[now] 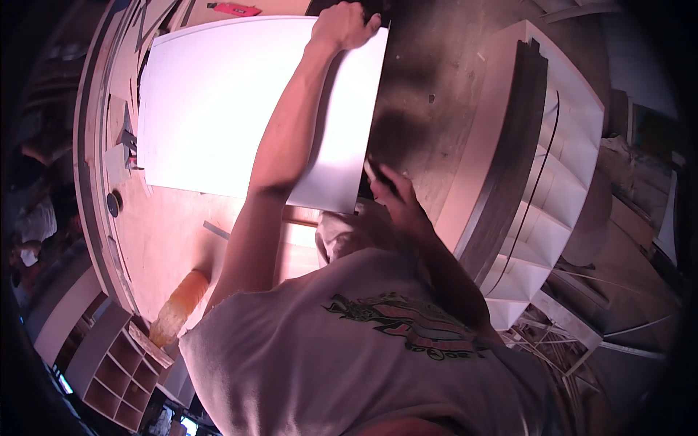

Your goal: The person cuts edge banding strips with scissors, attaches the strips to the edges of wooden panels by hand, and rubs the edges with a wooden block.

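Left hand at far edge of white board; right hand just beside its near right corner. Cannot tell either hand's grip. Board extends bodyward from left hand; steady pressure there should limit slipping.

At eleven o'clock, your left arm covers part of the white panel; whatever your right hand holds is too unclear to tell; nine o'clock's dark shapes are blurred.

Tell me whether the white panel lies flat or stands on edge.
Flat: the white panel shows its broad face upward, the left hand at its far edge.
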### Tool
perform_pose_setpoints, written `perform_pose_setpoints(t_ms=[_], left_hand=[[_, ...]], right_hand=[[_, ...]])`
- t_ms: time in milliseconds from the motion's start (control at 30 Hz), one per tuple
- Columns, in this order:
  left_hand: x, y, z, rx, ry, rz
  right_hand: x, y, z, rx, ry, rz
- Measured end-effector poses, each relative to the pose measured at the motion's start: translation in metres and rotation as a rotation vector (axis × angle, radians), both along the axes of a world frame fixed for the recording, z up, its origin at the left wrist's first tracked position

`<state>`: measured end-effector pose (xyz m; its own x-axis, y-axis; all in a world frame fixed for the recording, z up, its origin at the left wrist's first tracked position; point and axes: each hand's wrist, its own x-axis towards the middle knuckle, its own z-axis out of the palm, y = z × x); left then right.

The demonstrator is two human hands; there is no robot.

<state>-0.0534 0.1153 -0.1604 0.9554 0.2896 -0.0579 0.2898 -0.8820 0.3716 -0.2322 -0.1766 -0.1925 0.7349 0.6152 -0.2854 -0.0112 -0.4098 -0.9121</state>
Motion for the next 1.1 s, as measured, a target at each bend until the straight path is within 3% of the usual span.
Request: perform_pose_setpoints(t_ms=[233, 467, 600, 633, 700, 767, 867, 933, 1033, 1100], left_hand=[[-0.003, -0.006, 0.003, -0.013, -0.038, 0.050], [-0.004, -0.008, 0.004, -0.014, -0.077, 0.023], [-0.011, -0.009, 0.014, -0.125, -0.025, 0.011], [-0.012, -0.008, 0.002, -0.225, -0.426, -0.084], [-0.007, -0.005, 0.006, -0.205, -0.686, -0.078], [-0.018, 0.003, 0.016, -0.165, -0.760, 0.045], [-0.060, 0.044, 0.016, -0.055, -0.908, 0.341], [-0.107, 0.083, 0.018, -0.019, -0.842, 0.661], [-0.186, 0.150, -0.009, 0.382, -0.576, 0.979], [-0.227, 0.169, -0.008, 0.469, -0.407, 1.078]], right_hand=[[0.117, 0.073, -0.010, 0.342, 0.410, -0.187], [0.192, 0.114, 0.002, 0.379, 0.431, -0.243], [0.242, 0.135, 0.011, 0.348, 0.160, -0.196], [0.246, 0.144, 0.033, 0.355, -0.035, -0.251], [0.270, 0.181, 0.059, 0.571, -0.491, -0.341], [0.278, 0.228, 0.122, 0.463, -0.890, -0.203], [0.315, 0.308, 0.163, 0.111, -0.968, 0.100], [0.336, 0.337, 0.164, -0.016, -1.028, 0.171], [0.375, 0.376, 0.153, -0.316, -1.236, 0.308], [0.365, 0.362, 0.153, -0.128, -1.363, 0.143]])
